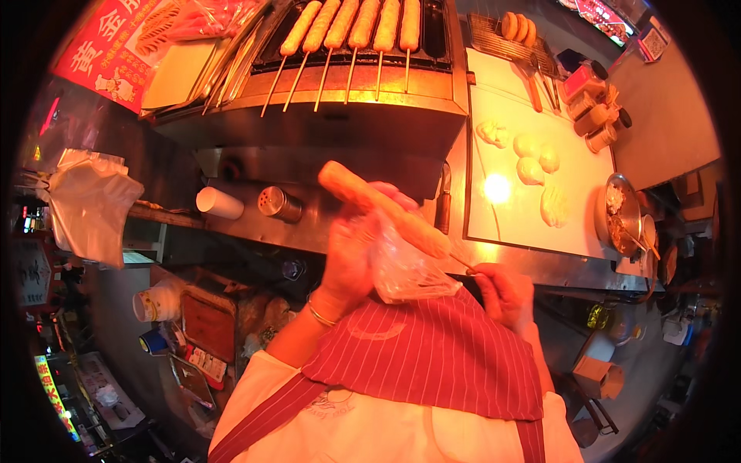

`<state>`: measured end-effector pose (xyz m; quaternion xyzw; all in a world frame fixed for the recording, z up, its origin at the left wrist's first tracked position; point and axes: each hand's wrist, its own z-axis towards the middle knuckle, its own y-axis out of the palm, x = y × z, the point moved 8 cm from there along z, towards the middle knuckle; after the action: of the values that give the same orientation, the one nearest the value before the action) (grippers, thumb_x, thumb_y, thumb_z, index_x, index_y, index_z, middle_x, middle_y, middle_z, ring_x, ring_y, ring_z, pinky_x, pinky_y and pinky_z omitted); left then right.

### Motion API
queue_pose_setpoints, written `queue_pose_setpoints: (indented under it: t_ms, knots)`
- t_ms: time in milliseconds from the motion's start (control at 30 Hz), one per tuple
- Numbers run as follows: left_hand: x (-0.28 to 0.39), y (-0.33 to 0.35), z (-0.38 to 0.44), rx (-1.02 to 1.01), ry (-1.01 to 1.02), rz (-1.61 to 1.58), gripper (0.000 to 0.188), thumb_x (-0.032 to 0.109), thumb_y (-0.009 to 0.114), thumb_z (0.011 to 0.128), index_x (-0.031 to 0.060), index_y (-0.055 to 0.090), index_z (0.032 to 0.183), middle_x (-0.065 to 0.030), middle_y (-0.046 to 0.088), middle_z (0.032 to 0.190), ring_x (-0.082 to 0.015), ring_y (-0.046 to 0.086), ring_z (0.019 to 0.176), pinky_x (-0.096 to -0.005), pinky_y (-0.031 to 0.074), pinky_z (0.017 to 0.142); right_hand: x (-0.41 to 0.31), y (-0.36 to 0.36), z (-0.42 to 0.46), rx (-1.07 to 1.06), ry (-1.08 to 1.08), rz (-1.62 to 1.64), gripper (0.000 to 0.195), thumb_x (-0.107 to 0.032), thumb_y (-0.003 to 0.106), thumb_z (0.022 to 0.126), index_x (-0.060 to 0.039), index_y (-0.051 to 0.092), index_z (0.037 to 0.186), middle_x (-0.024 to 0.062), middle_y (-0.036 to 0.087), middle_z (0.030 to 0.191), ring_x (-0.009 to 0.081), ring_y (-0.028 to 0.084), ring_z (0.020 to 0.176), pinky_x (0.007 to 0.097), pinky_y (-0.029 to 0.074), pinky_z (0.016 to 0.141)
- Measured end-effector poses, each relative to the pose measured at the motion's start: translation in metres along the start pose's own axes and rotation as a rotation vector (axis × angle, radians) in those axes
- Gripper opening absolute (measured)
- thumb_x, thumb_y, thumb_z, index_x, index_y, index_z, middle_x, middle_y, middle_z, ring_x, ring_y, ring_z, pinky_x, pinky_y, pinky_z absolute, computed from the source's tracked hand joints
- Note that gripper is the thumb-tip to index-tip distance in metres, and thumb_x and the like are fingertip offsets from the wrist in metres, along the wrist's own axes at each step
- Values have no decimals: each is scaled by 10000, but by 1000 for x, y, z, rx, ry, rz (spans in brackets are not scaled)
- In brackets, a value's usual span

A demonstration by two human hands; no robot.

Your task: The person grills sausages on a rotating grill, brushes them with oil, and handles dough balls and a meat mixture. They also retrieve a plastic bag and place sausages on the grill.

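Note:
A long golden food stick on a wooden skewer (385, 208) lies slantwise before my apron. My left hand (350, 243) grips it around the middle, with a clear plastic bag (405, 260) hanging between the palm and the food. My right hand (506, 292) pinches the skewer's lower end. Beyond, several similar skewered sticks (365, 26) lie side by side on a dark grill rack (435, 35), their skewers pointing towards me. A metal shaker with a holed lid (279, 204) and a white paper cup (220, 202) lie or stand left of my left hand; their exact pose is unclear.
Pale dough pieces (529, 153) rest on a white board (492, 226) at right, near a metal bowl of filling (616, 214). A wooden-handled tool (443, 202) lies beside the board. Seasoning jars (596, 118) and a wire rack (486, 37) stand farther back. Plastic bags (92, 197) hang at left.

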<state>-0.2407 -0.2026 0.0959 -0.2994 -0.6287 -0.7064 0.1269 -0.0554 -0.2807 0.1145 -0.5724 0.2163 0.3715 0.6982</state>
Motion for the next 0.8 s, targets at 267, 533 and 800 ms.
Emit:
queue_pose_setpoints:
  t_ms: [267,533,800]
  knots:
    - [-7,-7,2,37,-58,37,313,137,538,904,-6,452,1170,-127,569,1068,-201,547,1020,-341,445,915,-5,21,18,-14,-6,58,47,-6,563,851,-11,598,882,107,600,726,216,582,576,280,435,521]
    - [12,-14,8,-25,3,204,743,332,617,855,12,219,1395,-160,406,1335,-169,537,997,-296,449,865,-11,26,33,-46,207,234,102,-76,535,886,-7,601,848,37,556,668,139,508,553,250,398,507]
    - [44,-62,-2,64,-78,275,425,70,523,883,3,401,1285,-80,554,1125,-81,514,920,-219,423,824,-50,47,95,-22,393,705,162,-137,429,950,-15,528,990,-47,373,602,40,315,524,189,266,483]
